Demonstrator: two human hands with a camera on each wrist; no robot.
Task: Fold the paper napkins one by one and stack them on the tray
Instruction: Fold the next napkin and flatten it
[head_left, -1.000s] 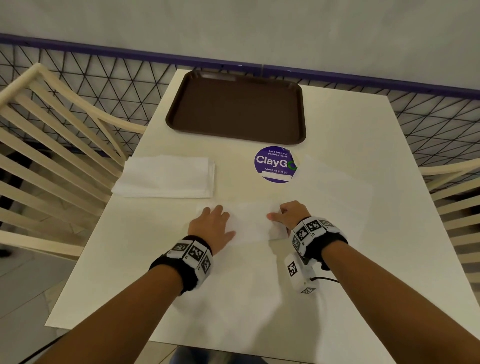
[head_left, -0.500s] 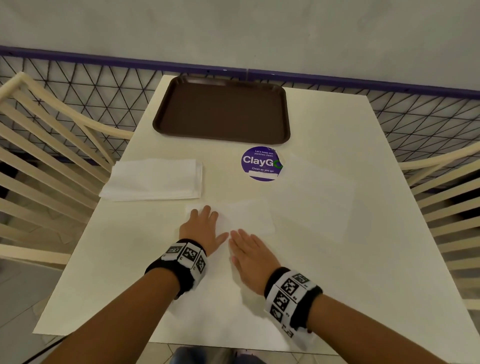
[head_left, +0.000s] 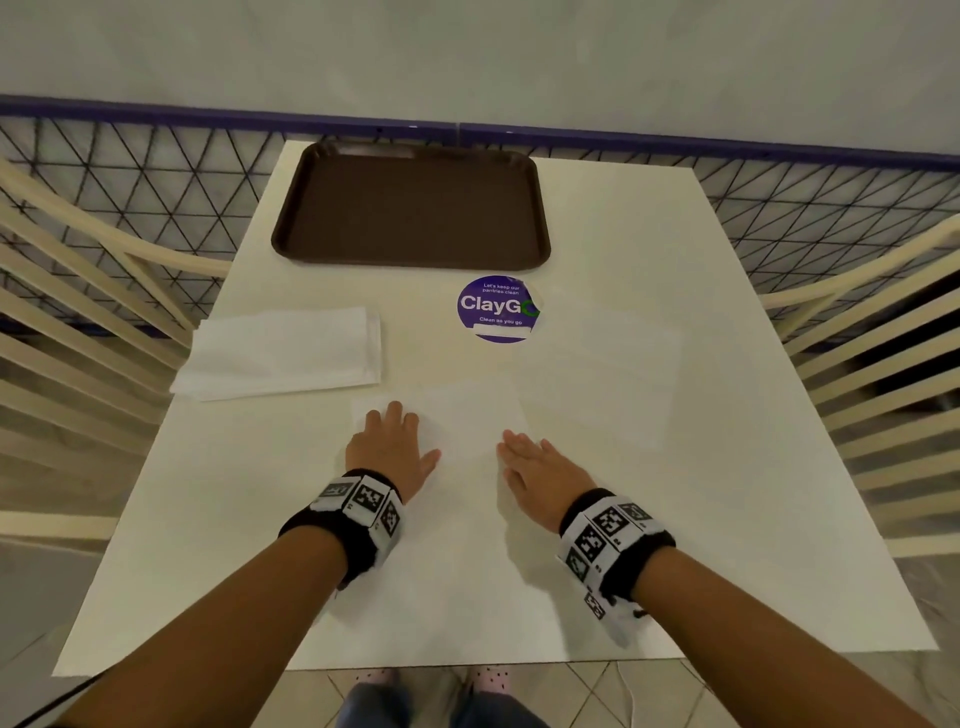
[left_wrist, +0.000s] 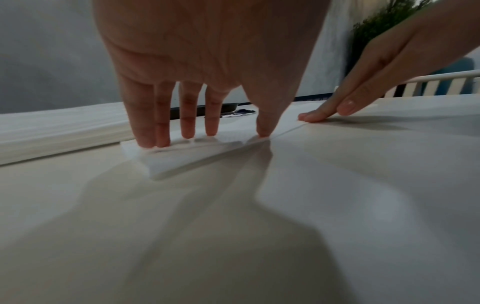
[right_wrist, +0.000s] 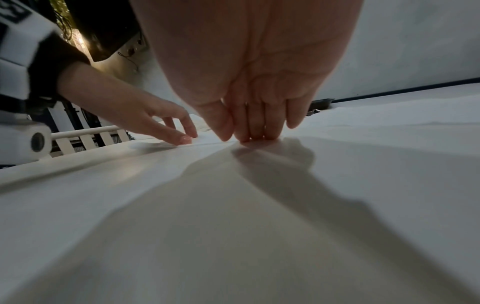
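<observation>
Left hand: my left hand (head_left: 392, 449) is flat, fingers straight, pressing the left part of the folded napkin (head_left: 467, 415) into the surface (head_left: 675, 519); nothing gripped.
Right hand: my right hand (head_left: 540, 470) is flat too, fingers together, its fingertips (left_wrist: 315, 117) on the napkin's near edge, which I read as running down the crease.
Far left: the stack of napkins (head_left: 280, 351) waits near the surface's left edge, apparently not yet folded.
Centre: the napkin under my hands looks like a narrow folded strip, just this side of the round purple sticker (head_left: 497, 309).
Centre back: the brown tray (head_left: 410, 208) sits at the far edge, and I see no napkin on it.
Right: a faint pale sheet (head_left: 597, 374) lies flat beside the sticker; I can't tell what it is.
Progress: early going, I'd say. First napkin is being creased, nothing is stacked, the whole pile is left.
</observation>
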